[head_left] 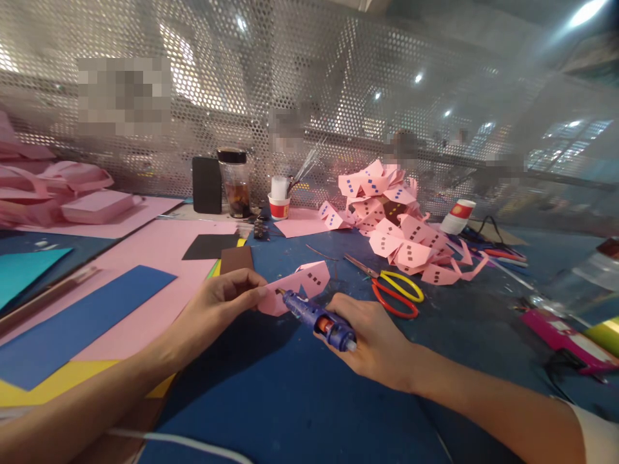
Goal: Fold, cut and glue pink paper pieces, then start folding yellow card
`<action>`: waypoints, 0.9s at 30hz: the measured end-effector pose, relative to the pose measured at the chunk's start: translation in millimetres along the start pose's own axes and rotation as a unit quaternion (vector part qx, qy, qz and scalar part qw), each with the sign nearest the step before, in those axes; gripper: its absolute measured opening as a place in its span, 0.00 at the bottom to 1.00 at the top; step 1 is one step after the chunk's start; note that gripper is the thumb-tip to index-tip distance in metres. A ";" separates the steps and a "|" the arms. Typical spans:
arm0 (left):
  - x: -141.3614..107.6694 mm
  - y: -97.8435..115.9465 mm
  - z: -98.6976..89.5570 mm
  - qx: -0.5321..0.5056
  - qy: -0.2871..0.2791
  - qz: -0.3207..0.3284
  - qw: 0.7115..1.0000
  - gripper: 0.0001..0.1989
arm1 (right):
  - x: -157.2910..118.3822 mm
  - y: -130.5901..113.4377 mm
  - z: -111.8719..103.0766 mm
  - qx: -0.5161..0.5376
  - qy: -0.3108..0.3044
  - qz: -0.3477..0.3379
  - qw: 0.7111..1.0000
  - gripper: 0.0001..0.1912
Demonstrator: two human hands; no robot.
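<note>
At frame centre, the right hand (367, 328) is closed around a blue plastic glue gun (312, 314), nozzle at a folded pink paper piece (290, 281). The left hand (232, 298) pinches that piece's left end. Beyond, right of centre: heaped, folded pink paper shapes (387, 241).

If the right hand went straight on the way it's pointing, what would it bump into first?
Most likely the pink paper piece, met by the glue gun in the right hand; the tip may already touch it, though depth is unclear.
</note>
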State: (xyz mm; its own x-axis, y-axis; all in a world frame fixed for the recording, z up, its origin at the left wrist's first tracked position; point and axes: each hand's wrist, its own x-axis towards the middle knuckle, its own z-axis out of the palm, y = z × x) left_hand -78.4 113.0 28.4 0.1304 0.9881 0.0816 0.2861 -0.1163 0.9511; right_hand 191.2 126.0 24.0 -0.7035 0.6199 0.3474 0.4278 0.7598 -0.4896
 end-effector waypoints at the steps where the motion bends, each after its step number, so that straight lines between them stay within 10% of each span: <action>1: -0.3 0.2 0.0 0.000 0.000 0.000 1.000 0.13 | 0.0 -0.2 -0.3 -0.001 -0.001 0.000 1.000 0.07; 27: 0.2 -0.2 -1.8 0.010 0.034 -0.005 0.999 0.15 | -3.9 1.3 -1.1 -0.011 -0.011 -0.013 1.000 0.07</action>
State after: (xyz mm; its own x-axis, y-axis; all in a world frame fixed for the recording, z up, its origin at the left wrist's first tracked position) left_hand -80.1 113.4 28.8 0.0619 0.9938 0.0921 0.3057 -0.1067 0.9461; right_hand 195.2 124.7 22.9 -0.7264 0.5964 0.3415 0.4221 0.7794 -0.4630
